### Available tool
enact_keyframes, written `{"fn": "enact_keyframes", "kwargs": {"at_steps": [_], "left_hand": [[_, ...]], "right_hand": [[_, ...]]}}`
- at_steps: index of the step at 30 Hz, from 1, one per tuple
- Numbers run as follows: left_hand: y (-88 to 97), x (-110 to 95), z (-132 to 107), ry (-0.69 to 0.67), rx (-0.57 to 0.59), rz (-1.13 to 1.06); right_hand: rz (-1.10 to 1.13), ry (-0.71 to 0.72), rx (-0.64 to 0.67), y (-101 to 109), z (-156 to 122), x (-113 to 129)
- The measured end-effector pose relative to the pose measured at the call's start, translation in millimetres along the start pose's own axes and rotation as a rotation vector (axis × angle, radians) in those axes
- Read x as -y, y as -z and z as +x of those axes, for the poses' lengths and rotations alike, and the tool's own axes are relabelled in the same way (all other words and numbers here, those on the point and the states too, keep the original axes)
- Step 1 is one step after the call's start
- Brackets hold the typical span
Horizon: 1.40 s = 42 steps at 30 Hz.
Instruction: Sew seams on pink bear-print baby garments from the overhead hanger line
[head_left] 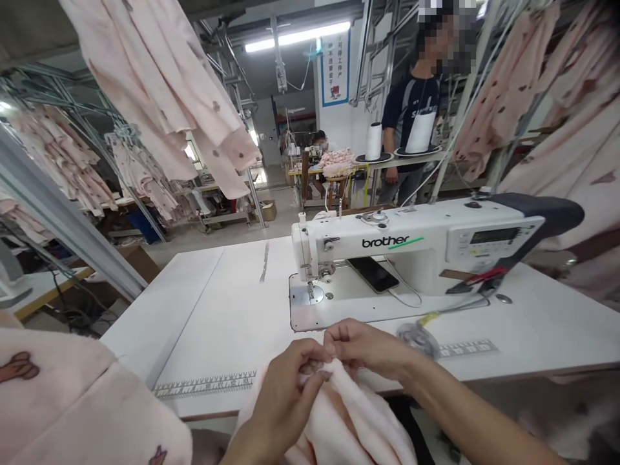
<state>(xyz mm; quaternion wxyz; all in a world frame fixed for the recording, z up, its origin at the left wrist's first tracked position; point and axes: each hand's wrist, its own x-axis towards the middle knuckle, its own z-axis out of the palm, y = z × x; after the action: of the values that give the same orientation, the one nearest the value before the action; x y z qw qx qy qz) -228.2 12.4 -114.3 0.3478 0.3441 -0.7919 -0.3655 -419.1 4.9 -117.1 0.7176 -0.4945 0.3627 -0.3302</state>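
A pale pink fleece garment piece (pixel 339 413) hangs from my two hands at the table's front edge. My left hand (pixel 295 381) pinches its upper edge with thumb and fingers. Close against it, my right hand (pixel 351 342) grips the same edge, with the fingertips of both hands nearly touching. The lower part of the cloth drops into my lap. Just beyond the hands stands a white Brother sewing machine (pixel 387 252), its needle area (pixel 312 294) with no cloth under it.
A phone (pixel 372 274) with a cable lies under the machine arm. Right of my hands are a blurred clear roll (pixel 416 339) and red-handled snips (pixel 487 274). More pink fleece (pixel 72 394) lies at left. Garments (pixel 159 84) hang overhead. A person (pixel 411 110) stands behind the thread cones (pixel 374 142).
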Motion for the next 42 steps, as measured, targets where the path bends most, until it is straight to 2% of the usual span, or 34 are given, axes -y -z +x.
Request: {"fn": "enact_keyframes", "kwargs": {"at_steps": [2,5,7,10,12,14,16,18,20,22,25,28,31,33,36,38,40,42], "left_hand": [[-1.6,7,-2,-0.072,-0.079,0.042],[-3.8,14,-3,-0.126,-0.138,0.105],[-4.4,15,-3,-0.141,-0.131,0.13],[-5.0,16,-3,-0.165,-0.077,0.173],[-5.9,17,-5,-0.116,-0.058,0.168],[-7.4,17,-5,0.028,-0.085,0.067],[-9.7,15,-5,0.207,-0.163,-0.081],[-12.6,13,-4,0.327,-0.281,-0.175],[-15.3,9,-2,0.356,-0.379,-0.188],[-16.0,5,-1,0.347,-0.404,-0.17],[-8.2,-1,3,0.35,-0.3,-0.2],[7.6,-5,9,0.334,-0.073,-0.277],[18.5,-8,13,0.281,0.111,-0.205],[19.8,-8,14,0.27,0.122,-0.137],[18.3,-7,22,0.309,0.008,-0.076],[18.5,-1,37,0.328,-0.023,-0.026],[18.8,13,58,0.316,0.002,0.015],[17.9,35,81,0.298,0.086,0.053]], "right_hand": [[0.127,-0.021,0.02,-3,3,-7],[0.221,-0.042,-0.052,-14,2,-11],[0.255,-0.048,-0.113,-21,0,-10],[0.328,-0.04,-0.099,-28,1,-11],[0.389,-0.035,-0.06,-29,4,-14],[0.395,-0.018,-0.081,-29,5,-17],[0.257,0.044,-0.187,-30,3,-18],[-0.012,0.178,-0.351,-35,-4,-17],[-0.33,0.275,-0.496,-43,-13,-16],[-0.597,0.293,-0.593,-51,-20,-16],[-0.719,0.328,-0.572,-54,-24,-13],[-0.681,0.408,-0.401,-44,-23,-6],[-0.714,0.452,-0.298,-36,-22,2],[-0.77,0.444,-0.345,-36,-21,5],[-0.824,0.371,-0.523,-33,-14,6],[-0.781,0.325,-0.604,-23,-1,5],[-0.767,0.288,-0.661,-6,17,3],[-0.817,0.24,-0.707,14,38,-3]]}}
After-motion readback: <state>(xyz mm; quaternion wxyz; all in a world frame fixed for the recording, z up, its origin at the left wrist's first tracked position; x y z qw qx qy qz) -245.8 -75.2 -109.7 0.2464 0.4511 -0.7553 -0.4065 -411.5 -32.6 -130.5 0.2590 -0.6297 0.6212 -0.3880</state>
